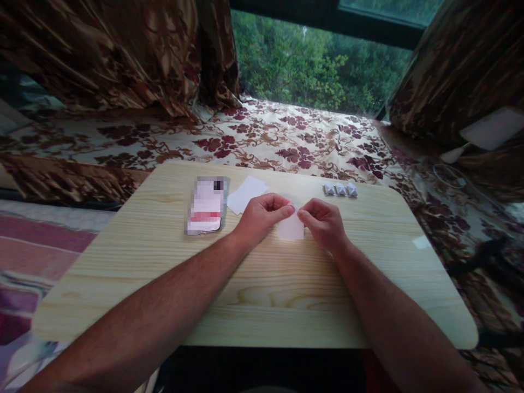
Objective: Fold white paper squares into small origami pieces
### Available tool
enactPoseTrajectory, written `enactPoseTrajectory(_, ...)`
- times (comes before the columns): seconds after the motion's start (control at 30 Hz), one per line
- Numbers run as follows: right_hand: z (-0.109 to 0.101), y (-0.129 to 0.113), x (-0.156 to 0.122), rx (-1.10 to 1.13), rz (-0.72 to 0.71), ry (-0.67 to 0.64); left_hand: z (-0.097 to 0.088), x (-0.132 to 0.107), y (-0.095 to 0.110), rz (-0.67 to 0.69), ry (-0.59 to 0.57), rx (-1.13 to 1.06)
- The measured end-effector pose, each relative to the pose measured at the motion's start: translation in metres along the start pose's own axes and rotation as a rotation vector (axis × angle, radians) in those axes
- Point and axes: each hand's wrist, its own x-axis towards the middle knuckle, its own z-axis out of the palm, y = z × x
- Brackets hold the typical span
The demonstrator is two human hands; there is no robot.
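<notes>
Between my hands, a small white sheet of paper (291,228) is held over the wooden table. My left hand (265,217) pinches its upper left part between thumb and fingers. On the other side, my right hand (324,221) has thumb and forefinger closed at the paper's upper right edge. The paper's top edge is partly hidden by my fingers. Just beyond my left hand lie several loose white paper sheets (247,194), overlapping one another. Three small folded paper pieces (340,189) with pointed tops stand in a row past my right hand.
A blurred-out, phone-shaped object (206,206) lies left of the loose sheets. A white scrap (421,242) is near the right edge of the light wooden table (135,262). Behind stands a ledge with floral cloth (295,136), below a window between brown curtains (135,49).
</notes>
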Motion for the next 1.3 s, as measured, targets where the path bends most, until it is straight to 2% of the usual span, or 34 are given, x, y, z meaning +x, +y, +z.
enactPoseTrajectory(0.27,0.003,-0.005,-0.003,-0.117,-0.105,-0.036,0.006,0.001,-0.009,-0.09,0.033,-0.206)
enactPoseTrajectory(0.5,0.005,-0.008,-0.004,-0.174,-0.13,-0.04,0.01,-0.001,-0.005,-0.144,0.043,-0.426)
enactPoseTrajectory(0.67,0.005,-0.009,-0.004,-0.197,-0.15,-0.055,0.009,-0.001,-0.004,-0.19,0.038,-0.485)
enactPoseTrajectory(0.93,0.006,-0.008,-0.004,-0.17,-0.154,-0.055,0.007,0.001,-0.007,-0.177,0.028,-0.439)
enactPoseTrajectory(1.3,0.004,-0.007,-0.003,-0.144,-0.105,-0.05,0.004,0.002,-0.018,-0.044,0.068,-0.175)
